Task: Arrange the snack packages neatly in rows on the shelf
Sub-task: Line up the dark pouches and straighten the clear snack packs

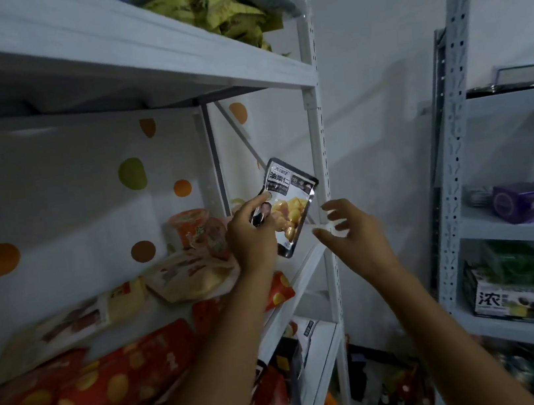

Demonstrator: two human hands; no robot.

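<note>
L hand (pixel 251 235) grips 1 chestnut pouch (pixel 290 205), tilted, above shelf (pixel 306 265) edge. R hand (pixel 354 229) released, fingers spread, beside pouch, not touching.

Dim light. Plain white wall (pixel 374 47) behind. Grey perforated metal rack (pixel 452 153) at right, loaded. Dotted backing sheet (pixel 84 195) with orange, green spots at left.

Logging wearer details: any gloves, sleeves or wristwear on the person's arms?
No. The left hand and right hand are bare, without gloves. The left forearm and right forearm are uncovered to the frame edge, with no sleeve, watch or band showing.
</note>
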